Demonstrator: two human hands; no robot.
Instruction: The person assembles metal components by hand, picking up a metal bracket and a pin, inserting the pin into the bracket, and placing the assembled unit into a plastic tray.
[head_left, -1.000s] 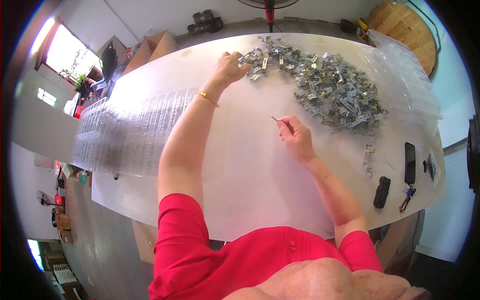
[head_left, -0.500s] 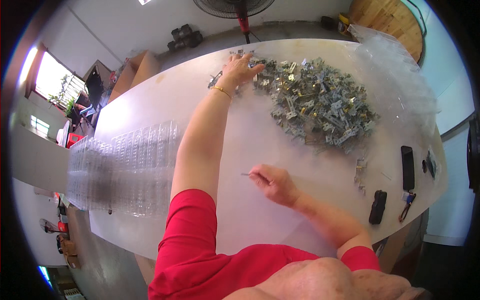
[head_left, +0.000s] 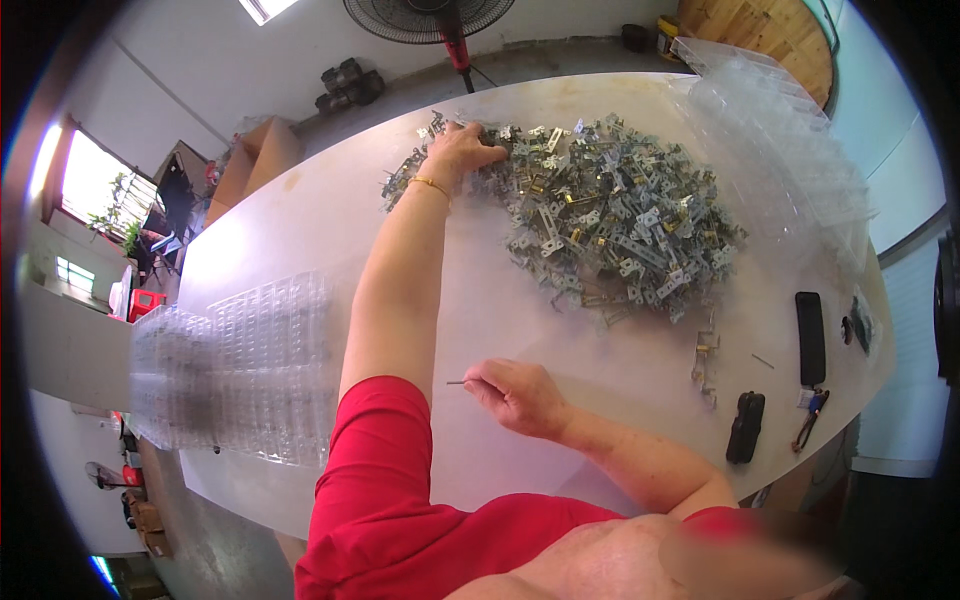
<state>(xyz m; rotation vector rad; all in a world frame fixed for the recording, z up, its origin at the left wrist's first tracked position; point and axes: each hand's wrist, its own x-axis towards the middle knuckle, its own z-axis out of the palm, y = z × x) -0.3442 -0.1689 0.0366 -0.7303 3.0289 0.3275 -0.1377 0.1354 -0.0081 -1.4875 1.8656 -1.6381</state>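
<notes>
A large heap of small metal brackets [head_left: 630, 220], silvery with some brass-coloured pieces, spreads over the far part of the table. My left hand [head_left: 462, 148] reaches out to its far left end, resting on the brackets with the thumb apart and the fingers bent downward. Those fingertips are partly hidden among the parts, and no piece shows held in them. Closer to my body, my right hand [head_left: 518, 398] is closed around a thin metal pin [head_left: 455, 383], whose end sticks out to the left.
Clear plastic trays [head_left: 235, 370] lie stacked at the left, with more clear plastic trays [head_left: 790, 150] at the far right. A few joined brackets [head_left: 705, 365], a loose pin [head_left: 763, 361], a black phone [head_left: 811, 338] and a black case [head_left: 745, 427] lie right. A fan [head_left: 440, 15] stands beyond the table [head_left: 590, 470].
My left hand has come slightly nearer, its fingers more bent, and brackets show more on its left. The right hand has drawn a little toward me, still holding the pin. The view has shifted slightly.
</notes>
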